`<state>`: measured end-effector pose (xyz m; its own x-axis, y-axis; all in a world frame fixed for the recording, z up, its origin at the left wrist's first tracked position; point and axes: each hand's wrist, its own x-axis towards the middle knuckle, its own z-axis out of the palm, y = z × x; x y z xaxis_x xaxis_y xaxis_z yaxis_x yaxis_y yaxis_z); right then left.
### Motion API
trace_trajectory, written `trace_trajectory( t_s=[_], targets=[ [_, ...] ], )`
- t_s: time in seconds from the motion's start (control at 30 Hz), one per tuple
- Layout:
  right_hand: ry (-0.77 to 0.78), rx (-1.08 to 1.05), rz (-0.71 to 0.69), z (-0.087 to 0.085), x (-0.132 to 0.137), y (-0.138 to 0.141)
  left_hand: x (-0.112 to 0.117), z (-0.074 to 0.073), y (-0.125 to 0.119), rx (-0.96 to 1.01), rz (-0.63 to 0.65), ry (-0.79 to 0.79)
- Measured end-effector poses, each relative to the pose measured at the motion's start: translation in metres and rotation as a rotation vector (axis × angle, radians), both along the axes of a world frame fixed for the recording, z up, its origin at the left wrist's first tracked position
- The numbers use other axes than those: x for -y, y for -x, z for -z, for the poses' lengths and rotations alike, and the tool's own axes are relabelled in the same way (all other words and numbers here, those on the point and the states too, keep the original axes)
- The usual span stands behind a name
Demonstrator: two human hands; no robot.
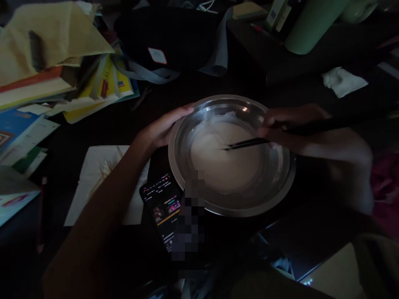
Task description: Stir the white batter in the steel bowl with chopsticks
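Your left hand [160, 128] grasps the metal bowl [175, 160] from its left side, with fingertips at the upper left of the rim. The bowl sits at the centre of the frame, above a dark tabletop [106, 131], and a pale liquid [224, 170] covers its bottom. Your right hand [294, 128], right of centre and somewhat blurred, clasps a pair of dark chopsticks [246, 143]; they slant across the bowl, and their tips meet the liquid near its middle.

Just beside the bowl, at lower centre, you have a phone [157, 201] with its screen lit, partly hidden by a pixelated patch. Left of it lies a white sheet [82, 176] bearing thin sticks [105, 169], both partly covered by your left forearm. Books [99, 85] crowd the upper left, a crumpled tissue [344, 83] lies at upper right, and a green bottle [314, 27] is above it.
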<state>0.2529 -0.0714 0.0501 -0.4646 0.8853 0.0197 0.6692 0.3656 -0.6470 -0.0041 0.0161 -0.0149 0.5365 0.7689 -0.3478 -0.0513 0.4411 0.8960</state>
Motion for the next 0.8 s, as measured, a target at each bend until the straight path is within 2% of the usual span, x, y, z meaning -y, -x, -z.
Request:
trace_trajectory(
  t_s=[0.07,0.13,0.2,0.27,0.33,0.4,0.47,0.5,0.57,0.63,0.67,0.73,0.8],
  targets=[
    [0.085,0.019,-0.076,-0.004,0.0,-0.005,0.0,0.001,0.0,0.018,0.009,0.002],
    [0.179,0.02,-0.239,-0.004,-0.001,-0.003,-0.001,0.002,0.0,0.044,0.012,-0.001],
    [0.194,0.016,-0.336,-0.001,0.0,0.003,-0.001,0.002,-0.001,0.064,0.02,-0.004],
    [0.139,0.012,-0.313,0.004,0.0,0.009,-0.001,0.002,-0.001,0.073,0.029,-0.006],
    [0.028,0.02,-0.205,0.006,-0.001,0.008,0.0,0.0,-0.001,0.066,0.03,-0.008],
    [-0.063,0.05,-0.092,0.004,-0.002,0.001,0.001,-0.002,-0.001,0.045,0.022,-0.007],
    [-0.064,0.1,-0.043,-0.001,-0.004,-0.007,0.001,-0.002,-0.001,0.029,0.019,-0.002],
    [-0.026,0.114,-0.074,-0.004,-0.005,-0.01,0.001,-0.002,-0.001,0.027,0.014,-0.001],
    [0.09,0.106,-0.223,-0.007,-0.004,-0.01,0.0,0.001,0.0,0.033,0.006,0.003],
    [0.153,0.043,-0.355,-0.006,-0.003,-0.004,-0.001,0.003,0.001,0.05,0.006,0.008],
    [0.162,0.018,-0.375,-0.004,-0.002,0.001,-0.001,0.004,0.001,0.058,0.005,0.008],
    [0.121,-0.008,-0.314,0.002,0.0,0.009,-0.001,0.004,0.001,0.049,-0.002,0.013],
    [0.049,0.009,-0.183,0.005,0.0,0.009,0.0,0.002,0.0,0.007,-0.025,0.024]
  ],
)
